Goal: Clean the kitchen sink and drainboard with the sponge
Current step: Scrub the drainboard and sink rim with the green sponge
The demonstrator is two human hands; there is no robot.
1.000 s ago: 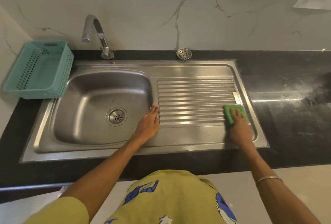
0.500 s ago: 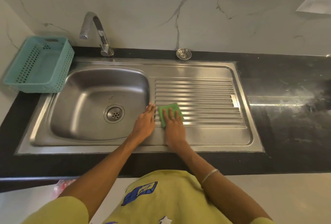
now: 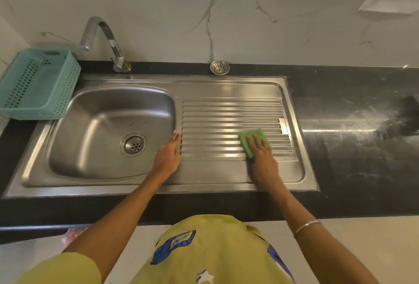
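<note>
The right hand presses the green sponge under straight fingers at the drainboard's 4 o'clock, likely spreading pressure over the ridges, while the left hand lies flat, holding nothing, at its 9 o'clock edge beside the sink, probably for bracing.

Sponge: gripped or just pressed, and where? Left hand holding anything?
Pressed, not gripped: the right hand lays straight fingers on top of the green sponge, flat on the drainboard. The left hand holds nothing; it rests beside the basin.
</note>
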